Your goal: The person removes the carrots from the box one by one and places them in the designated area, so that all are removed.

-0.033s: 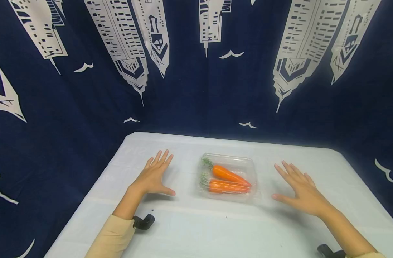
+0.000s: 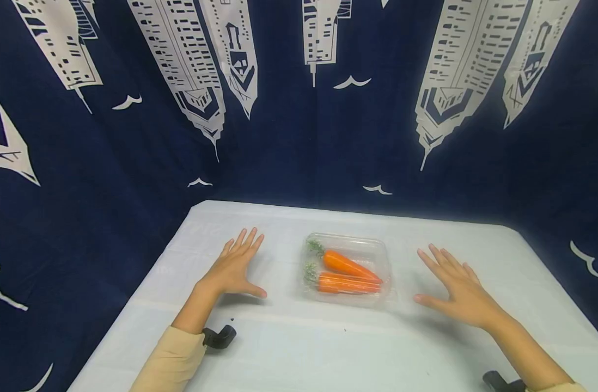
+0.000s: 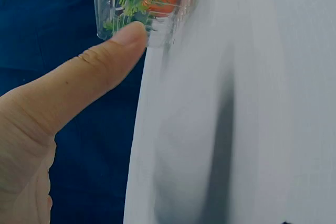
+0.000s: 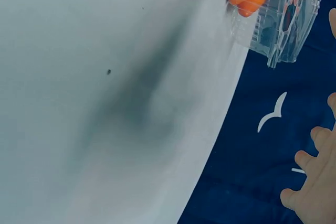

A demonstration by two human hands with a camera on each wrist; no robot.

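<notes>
A clear plastic container (image 2: 372, 249) lies at the middle of the table. Inside it, side by side, are an orange carrot (image 2: 348, 265) and a second carrot (image 2: 345, 283), their feathery green tops (image 2: 310, 272) toward the left. To the left of the container, my left hand (image 2: 232, 270) is held with fingers spread and holds nothing; its thumb (image 3: 100, 66) overlaps the container's corner in the left wrist view. My right hand (image 2: 459, 288) hovers to the right of the container, fingers spread too, its shadow falling on the cloth below.
White cloth covers the table (image 2: 289, 348), with a few tiny dark specks on it. Behind and beside it hangs a navy fabric (image 2: 299, 147) printed with white buildings and birds. A black strap piece (image 2: 219, 337) sits at my left wrist, another (image 2: 502, 382) at my right.
</notes>
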